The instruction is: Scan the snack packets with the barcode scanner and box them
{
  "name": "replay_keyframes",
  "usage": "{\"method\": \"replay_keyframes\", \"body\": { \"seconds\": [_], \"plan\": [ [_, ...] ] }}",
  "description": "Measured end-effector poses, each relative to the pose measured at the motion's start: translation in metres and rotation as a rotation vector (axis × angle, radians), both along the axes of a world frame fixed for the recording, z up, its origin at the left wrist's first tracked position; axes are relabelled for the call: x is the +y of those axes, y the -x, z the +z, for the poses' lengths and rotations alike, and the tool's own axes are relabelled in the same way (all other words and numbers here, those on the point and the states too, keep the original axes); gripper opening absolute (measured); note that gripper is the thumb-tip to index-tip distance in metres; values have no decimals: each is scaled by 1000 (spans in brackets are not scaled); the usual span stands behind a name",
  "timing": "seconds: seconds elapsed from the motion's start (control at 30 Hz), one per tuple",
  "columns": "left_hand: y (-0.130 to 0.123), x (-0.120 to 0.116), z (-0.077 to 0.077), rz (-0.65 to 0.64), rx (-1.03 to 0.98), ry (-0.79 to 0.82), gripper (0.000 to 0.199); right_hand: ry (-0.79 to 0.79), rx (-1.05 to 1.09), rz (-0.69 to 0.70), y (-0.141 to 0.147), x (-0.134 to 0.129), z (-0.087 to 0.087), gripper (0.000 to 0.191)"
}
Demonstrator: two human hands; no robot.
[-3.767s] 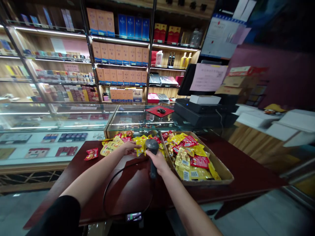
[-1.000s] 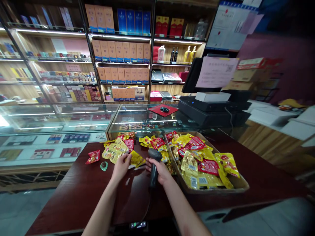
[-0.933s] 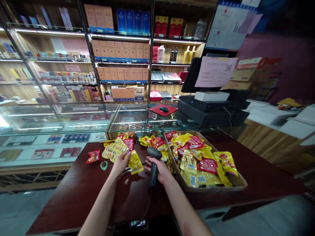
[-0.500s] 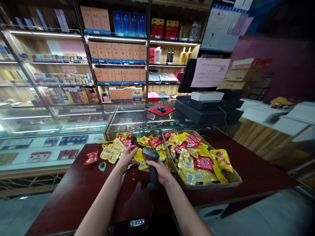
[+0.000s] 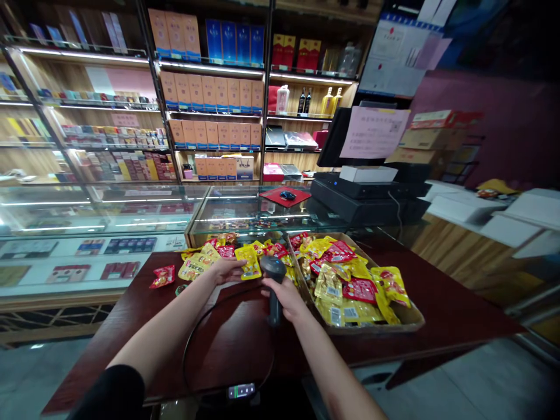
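- My R hand (image 5: pixel 285 297): wrapped round dk-grey plastic pistol-shaped scanner (image 5: pixel 273 268); fingers mostly hidden behind handle.
- My L hand (image 5: pixel 226 270): pinching L edge of shiny yellow plastic pouch (image 5: pixel 250 261), just beside scanner head; print too small to read.
- Sm. green-edged item (image 5: pixel 179 289): part hidden by my L forearm, can't ID.
- Brown cardboard tray (image 5: pixel 371 329): red/yellow pouches overlap, lower ones hidden.
- Black sleeve (image 5: pixel 114 392) cut off at frame bottom.

- Pink sheet (image 5: pixel 374 133) on the monitor (image 5: pixel 335 139): several printed lines and a QR code — too blurred to read.
- Packs (image 5: pixel 343 315) on the right: barcodes on white patches, digits too small.
- Shelf sign (image 5: pixel 125 120), pink: two lines of characters, unreadable.
- Blue boxes (image 5: pixel 235 44): pale upright characters — illegible.
- Wall chart (image 5: pixel 387 55): print, unreadable.
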State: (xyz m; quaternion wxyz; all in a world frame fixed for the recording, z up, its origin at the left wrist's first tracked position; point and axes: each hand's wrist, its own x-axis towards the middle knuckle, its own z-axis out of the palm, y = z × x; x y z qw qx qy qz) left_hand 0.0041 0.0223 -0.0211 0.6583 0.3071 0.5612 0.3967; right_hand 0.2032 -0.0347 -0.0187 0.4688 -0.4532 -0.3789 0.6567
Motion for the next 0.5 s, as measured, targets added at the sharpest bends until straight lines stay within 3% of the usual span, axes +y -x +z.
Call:
{"method": "replay_keyframes", "body": {
  "seconds": [0.13, 0.27, 0.5],
  "plan": [
    [14, 14, 5, 70, 95, 63, 33, 38, -47, 105, 11, -19, -2, 32],
    [19, 19, 7, 48, 122, 51, 32, 38, -79, 152, 24, -33, -6, 33],
    [20, 25, -2, 35, 119, 65, 33, 50, -84, 169, 32, -40, -7, 35]
  ]
}}
